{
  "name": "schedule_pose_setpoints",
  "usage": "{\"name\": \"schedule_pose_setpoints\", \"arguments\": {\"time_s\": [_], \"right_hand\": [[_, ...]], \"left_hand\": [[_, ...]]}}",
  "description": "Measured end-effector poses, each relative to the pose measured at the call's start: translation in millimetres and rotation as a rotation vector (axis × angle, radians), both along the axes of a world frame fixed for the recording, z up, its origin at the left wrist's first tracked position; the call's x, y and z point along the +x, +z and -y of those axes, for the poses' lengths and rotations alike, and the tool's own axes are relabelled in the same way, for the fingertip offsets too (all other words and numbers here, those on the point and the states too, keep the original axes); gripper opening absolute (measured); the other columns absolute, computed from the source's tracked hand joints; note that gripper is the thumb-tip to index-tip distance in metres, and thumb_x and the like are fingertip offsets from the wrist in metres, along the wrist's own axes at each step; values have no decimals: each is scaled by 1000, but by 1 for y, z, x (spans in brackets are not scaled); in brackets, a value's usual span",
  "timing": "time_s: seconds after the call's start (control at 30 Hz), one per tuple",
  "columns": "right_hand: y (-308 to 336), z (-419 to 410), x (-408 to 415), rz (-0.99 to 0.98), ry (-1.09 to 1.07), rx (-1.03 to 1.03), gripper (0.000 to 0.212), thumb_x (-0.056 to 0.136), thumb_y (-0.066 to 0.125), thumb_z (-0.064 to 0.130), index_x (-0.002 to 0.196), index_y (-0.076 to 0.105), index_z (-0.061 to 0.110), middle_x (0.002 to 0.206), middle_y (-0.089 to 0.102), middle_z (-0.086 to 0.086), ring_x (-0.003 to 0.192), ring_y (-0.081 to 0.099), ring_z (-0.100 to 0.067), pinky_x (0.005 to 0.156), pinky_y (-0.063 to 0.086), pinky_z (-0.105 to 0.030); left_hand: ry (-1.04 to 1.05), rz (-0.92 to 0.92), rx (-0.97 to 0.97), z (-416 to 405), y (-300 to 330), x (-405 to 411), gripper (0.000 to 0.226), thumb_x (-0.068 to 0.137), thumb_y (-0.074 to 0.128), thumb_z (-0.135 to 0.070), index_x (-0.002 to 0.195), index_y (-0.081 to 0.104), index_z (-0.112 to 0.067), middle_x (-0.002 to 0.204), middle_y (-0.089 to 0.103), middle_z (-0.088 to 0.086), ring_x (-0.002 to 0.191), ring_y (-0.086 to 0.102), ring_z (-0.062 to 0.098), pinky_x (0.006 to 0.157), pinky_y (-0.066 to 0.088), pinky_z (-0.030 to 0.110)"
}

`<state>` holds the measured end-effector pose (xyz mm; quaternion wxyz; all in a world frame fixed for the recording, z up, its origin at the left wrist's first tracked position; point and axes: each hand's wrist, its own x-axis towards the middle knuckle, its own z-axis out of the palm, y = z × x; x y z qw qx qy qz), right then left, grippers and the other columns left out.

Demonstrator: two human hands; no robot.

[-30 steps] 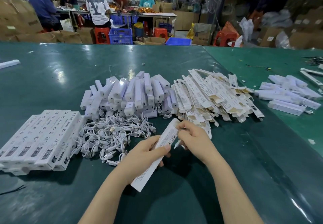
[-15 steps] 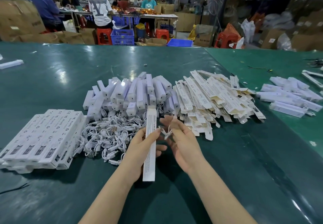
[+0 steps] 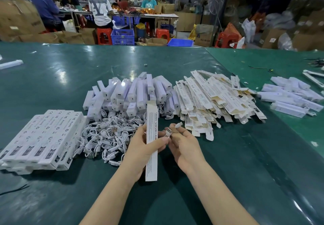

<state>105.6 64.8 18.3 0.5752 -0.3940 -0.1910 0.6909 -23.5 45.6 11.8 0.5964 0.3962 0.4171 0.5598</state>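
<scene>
My left hand (image 3: 142, 147) grips a long narrow white carton (image 3: 151, 161) printed "SMART SENSOR LAMP", held lengthwise and pointing away from me above the green table (image 3: 245, 163). My right hand (image 3: 184, 145) pinches a short white USB cable (image 3: 171, 130) just right of the carton, its two plugs sticking up past my fingertips. Beyond my hands lie a tangle of white cables (image 3: 107, 137), a heap of white lamp bars (image 3: 133, 93) and a pile of flat unfolded cartons (image 3: 213, 100).
Closed white cartons (image 3: 43, 137) are stacked in rows at the left. More white lamp bars (image 3: 294, 96) lie at the right on a second green table. Beyond the far edge, people sit at a workbench among cardboard boxes, blue crates and red stools.
The carton has swung from a diagonal to pointing straight away from me. My right hand left the carton's end and now pinches a white cable beside it.
</scene>
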Motion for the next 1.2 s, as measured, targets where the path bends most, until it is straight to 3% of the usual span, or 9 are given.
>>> {"name": "schedule_pose_setpoints", "arguments": {"time_s": [0.17, 0.3, 0.4, 0.5, 0.6, 0.73, 0.9, 1.03, 1.2], "right_hand": [[-1, 3, -3, 343, 0, 196, 12, 87, 70, 16, 97, 66, 13, 88, 75, -4, 74, 69, -11, 61, 53, -20], [3, 7, -2, 634, 126, 451, 13, 97, 57, 18, 99, 69, 20, 89, 75, 8, 77, 69, -7, 68, 51, -17], [2, 13, -6, 813, 238, 537, 13, 90, 65, 41, 98, 68, 32, 96, 73, 11, 82, 68, -8, 74, 53, -19], [6, 12, -3, 749, 245, 481, 14, 88, 69, 38, 96, 70, 27, 93, 75, 1, 75, 68, -19, 74, 57, -32], [14, 5, 11, 660, 193, 416, 15, 82, 70, 38, 90, 74, 26, 88, 75, 5, 73, 68, -6, 68, 52, -18], [17, -3, 28, 557, -10, 401, 30, 66, 72, 50, 94, 72, 38, 92, 75, 11, 82, 66, 0, 68, 48, -12], [18, -7, 34, 306, -215, 421, 19, 75, 72, 27, 94, 71, 25, 83, 73, 5, 82, 69, -9, 73, 54, -18], [14, -7, 39, 668, -253, 421, 12, 78, 77, 35, 88, 69, 37, 89, 74, 14, 88, 68, -8, 80, 51, -22], [12, -11, 51, 823, -171, 407, 16, 76, 79, 38, 86, 69, 30, 85, 70, 21, 77, 63, 3, 69, 47, -15]], "left_hand": [[34, 12, 20, 0, 0, 1, 44, 73, 80, -4, 110, 58, -9, 83, 72, -2, 78, 70, 14, 68, 55, 20], [76, 80, -3, -1, 2, 1, 53, 60, 82, -18, 108, 60, -9, 85, 72, 4, 76, 71, 16, 65, 55, 22], [72, 32, -30, 1, -1, 3, 55, 63, 86, -23, 112, 61, -15, 97, 74, 10, 85, 72, 21, 70, 56, 29], [57, -13, -42, 0, -3, 3, 48, 73, 84, -14, 114, 59, -14, 94, 74, 8, 82, 72, 19, 67, 55, 26], [-26, -9, -70, 0, -1, 1, 43, 81, 76, -3, 119, 56, -10, 79, 72, 2, 71, 70, 16, 60, 54, 21], [-240, -185, -185, 5, 7, -6, 37, 87, 73, -14, 119, 56, -16, 71, 71, -4, 60, 65, 12, 54, 50, 19], [-505, -433, -147, 12, 13, -10, 24, 97, 60, -34, 120, 57, -30, 96, 73, -4, 61, 59, 11, 54, 47, 20], [-462, -409, -147, 12, 14, -7, 21, 99, 55, -35, 117, 63, -29, 95, 72, -4, 60, 58, 11, 53, 47, 21], [-451, -386, -150, 11, 12, -7, 20, 97, 58, -36, 115, 66, -30, 91, 71, -4, 60, 59, 9, 54, 47, 20]]}}
